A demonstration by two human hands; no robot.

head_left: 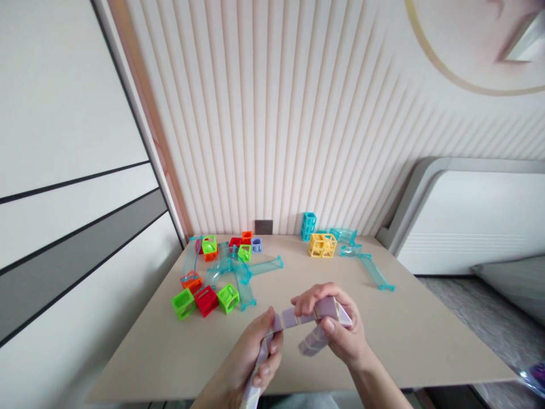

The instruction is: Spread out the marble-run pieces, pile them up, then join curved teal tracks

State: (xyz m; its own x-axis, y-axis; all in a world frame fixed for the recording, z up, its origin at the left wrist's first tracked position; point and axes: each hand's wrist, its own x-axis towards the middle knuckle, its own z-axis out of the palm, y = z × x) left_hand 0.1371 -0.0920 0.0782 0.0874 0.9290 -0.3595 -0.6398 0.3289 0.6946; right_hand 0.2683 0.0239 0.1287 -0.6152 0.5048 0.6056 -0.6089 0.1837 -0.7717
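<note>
Both hands clamped on the translucent lilac plastic track strip (298,319), above the near edge of the beige desk (404,335). Left hand (255,358) grips its lower end, right hand (336,326) its upper bend; long axis runs lower-left to upper-right.

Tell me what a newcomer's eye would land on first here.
First, the two hands at the near edge of the beige table: the left hand and right hand both grip a folded lilac strip. Next, the bright cube blocks and clear teal track pieces far left, and the yellow cube by the wall.
</note>
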